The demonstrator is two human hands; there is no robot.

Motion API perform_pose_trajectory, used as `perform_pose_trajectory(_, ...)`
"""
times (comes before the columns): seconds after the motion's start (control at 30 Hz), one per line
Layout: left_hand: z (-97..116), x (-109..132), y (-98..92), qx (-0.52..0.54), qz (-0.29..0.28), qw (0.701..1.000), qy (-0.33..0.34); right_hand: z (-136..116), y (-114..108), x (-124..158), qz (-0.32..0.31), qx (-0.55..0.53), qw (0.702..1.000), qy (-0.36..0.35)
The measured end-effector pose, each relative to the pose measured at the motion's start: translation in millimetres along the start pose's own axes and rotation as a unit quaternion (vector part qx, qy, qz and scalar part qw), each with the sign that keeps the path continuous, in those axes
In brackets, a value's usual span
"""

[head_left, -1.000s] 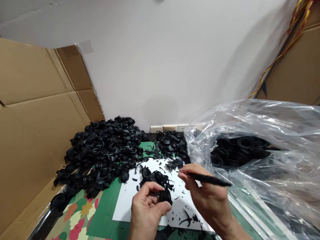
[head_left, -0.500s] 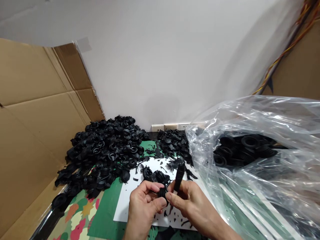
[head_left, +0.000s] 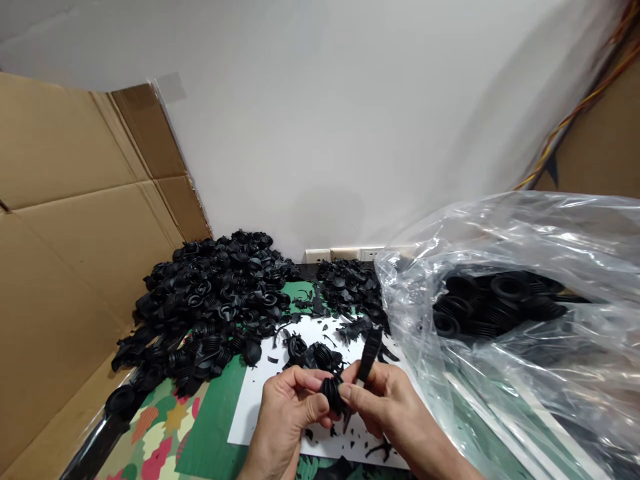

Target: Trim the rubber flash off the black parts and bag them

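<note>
The left hand [head_left: 285,417] is pinching a ribbed black bellows [head_left: 331,396] between thumb and fingers, from its eight o'clock side. The right hand [head_left: 390,408], at four o'clock, is gripping a slim black-handled tool [head_left: 371,353] like a pen while its thumb is pressing beside the ribs. The handle is leaning toward one o'clock, and the narrow tip is pointing down to five; whether it is touching the bellows, I cannot tell. Both hands are working above a white sheet [head_left: 249,415] strewn with black scraps [head_left: 383,451].

To be doing this well, the left fingers should be holding firmly without squashing the folds, which are probably soft and springy. The tip may be sharp, so it should be aiming away from the left fingertips, with the right thumb serving as an anchor for short, controlled movements.

Loose black parts [head_left: 320,358] are lying just beyond, at twelve o'clock; a large pile [head_left: 215,287] is sitting at ten, and a clear plastic bag [head_left: 480,235] is bulging at two.
</note>
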State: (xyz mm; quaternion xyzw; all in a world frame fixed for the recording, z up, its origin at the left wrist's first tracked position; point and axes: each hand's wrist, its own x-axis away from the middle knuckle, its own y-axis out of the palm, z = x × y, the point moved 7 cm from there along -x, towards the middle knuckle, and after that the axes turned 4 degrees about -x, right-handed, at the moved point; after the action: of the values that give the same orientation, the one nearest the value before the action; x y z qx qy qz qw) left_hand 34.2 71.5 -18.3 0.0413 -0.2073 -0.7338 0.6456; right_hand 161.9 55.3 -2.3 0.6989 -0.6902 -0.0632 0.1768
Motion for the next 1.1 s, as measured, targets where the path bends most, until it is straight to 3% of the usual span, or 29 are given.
perform_pose_trajectory(0.53, 0, 4, -0.8, -0.035, -0.003, 0.999, -0.022, 6, -3, 0, 0.021, -0.025, 0.999, -0.014)
perform_pose_trajectory(0.77, 4, 8, -9.9, -0.095, 0.100, 0.986, 0.092, 13, -3, 0, 0.030, -0.018, 0.999, 0.024)
perform_pose_trajectory(0.87, 6, 11, -9.7, -0.105, 0.118, 0.981, 0.110, 19, 2, 1, 0.011, -0.036, 0.997, 0.063)
perform_pose_trajectory(1.1, 7, 12, -1.2, -0.088, 0.061, 0.991, 0.085, 18, 13, 5, -0.020, -0.063, 0.993, 0.103)
